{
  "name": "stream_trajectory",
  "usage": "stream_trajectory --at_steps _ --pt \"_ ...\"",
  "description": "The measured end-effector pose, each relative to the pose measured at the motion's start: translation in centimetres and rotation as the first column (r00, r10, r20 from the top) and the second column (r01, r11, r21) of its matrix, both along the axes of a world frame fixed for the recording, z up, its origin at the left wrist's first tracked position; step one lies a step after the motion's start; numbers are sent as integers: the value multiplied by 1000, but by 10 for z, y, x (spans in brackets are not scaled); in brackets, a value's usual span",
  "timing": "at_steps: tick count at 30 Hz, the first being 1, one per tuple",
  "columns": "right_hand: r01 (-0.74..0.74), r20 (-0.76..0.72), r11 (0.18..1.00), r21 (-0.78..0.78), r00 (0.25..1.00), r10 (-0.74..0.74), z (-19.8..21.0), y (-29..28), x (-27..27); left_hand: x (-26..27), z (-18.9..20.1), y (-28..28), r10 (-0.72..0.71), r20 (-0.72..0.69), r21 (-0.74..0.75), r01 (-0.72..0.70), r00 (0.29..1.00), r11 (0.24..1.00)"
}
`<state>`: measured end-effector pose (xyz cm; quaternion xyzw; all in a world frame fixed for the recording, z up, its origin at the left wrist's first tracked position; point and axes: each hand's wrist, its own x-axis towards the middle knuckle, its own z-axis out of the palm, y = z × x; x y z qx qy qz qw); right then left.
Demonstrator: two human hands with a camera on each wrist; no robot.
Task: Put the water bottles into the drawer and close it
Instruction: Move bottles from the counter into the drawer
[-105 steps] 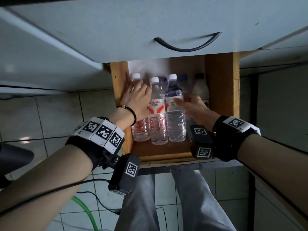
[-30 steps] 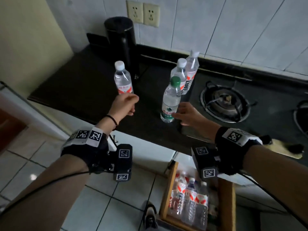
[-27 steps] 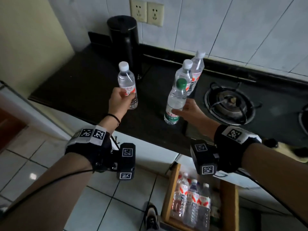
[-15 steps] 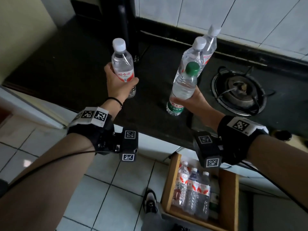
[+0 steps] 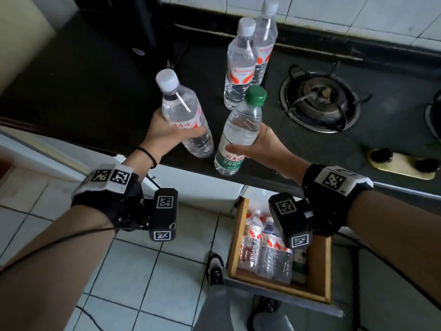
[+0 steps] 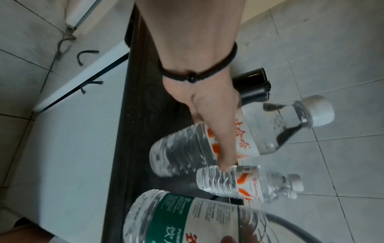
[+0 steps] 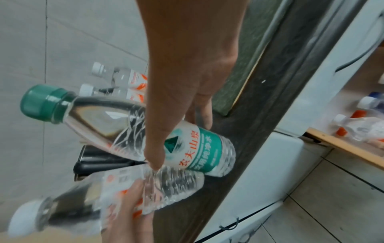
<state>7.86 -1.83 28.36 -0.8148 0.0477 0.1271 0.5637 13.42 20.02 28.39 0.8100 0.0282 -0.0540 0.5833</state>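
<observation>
Clearly the step in hand was carrying two bottles from the desk (image 5: 78, 96) down to the open drawer (image 5: 319, 271). To do it well, I judge each bottle should be lowered upright, base first, into the free space beside the bottles already standing in the drawer (image 5: 265, 249). The two should go in one after the other, so they do not knock together or topple that row. The drawer sat below the desk edge, pulled out, so both arms would need to drop and draw back toward the body.

The left hand (image 5: 164, 134) had its fingers and thumb wrapped around the lower body of the white-capped bottle (image 5: 183, 113), which leaned with its cap tipped to the left. The right hand (image 5: 260, 146) gripped the green-capped bottle (image 5: 241, 130) about its middle, above the green label, with the cap tilted up and to the right. Both bottles were held off the desk, close together, their bases nearly meeting. Both forearms reached forward from the lower corners, wrists roughly level.

Two more bottles (image 5: 248, 58) stood upright and touching on the desk behind the hands, just left of the gas burner (image 5: 319, 101). A dark kettle (image 6: 253, 87) stood further back.
</observation>
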Motion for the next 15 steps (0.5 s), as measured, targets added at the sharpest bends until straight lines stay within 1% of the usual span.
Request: stream_trajectory --at_steps 3,5,7,9,10,12,13,14,15 --pt "-91 -92 995 37 991 94 2 -31 -27 -29 13 -22 -215 -73 -30 213 974 977" --pt "-153 -154 988 0 976 151 2 -57 -47 -46 24 -38 -380 -118 1 383 917 924" --pt "-211 -212 977 -30 957 200 -1 -82 -71 -63 32 -58 -536 -187 5 546 823 838" --pt "-234 -259 971 -45 942 215 -9 -106 -95 -80 35 -83 -661 -266 -22 681 702 732" --pt "-223 -284 974 -50 938 200 -14 -118 -107 -89 34 -97 -711 -297 -29 738 638 674" --pt "-184 -325 981 -61 933 155 -28 -141 -128 -104 24 -125 -778 -351 -17 827 522 562" --pt "-164 -339 984 -73 932 130 -36 -152 -139 -110 13 -139 -791 -383 -18 852 477 523" --pt "-139 -349 987 -84 931 102 -45 -162 -149 -117 1 -152 -792 -415 -30 863 448 504" --pt "-110 -359 989 -94 931 70 -56 -172 -159 -124 -15 -163 -782 -449 -43 864 432 502"
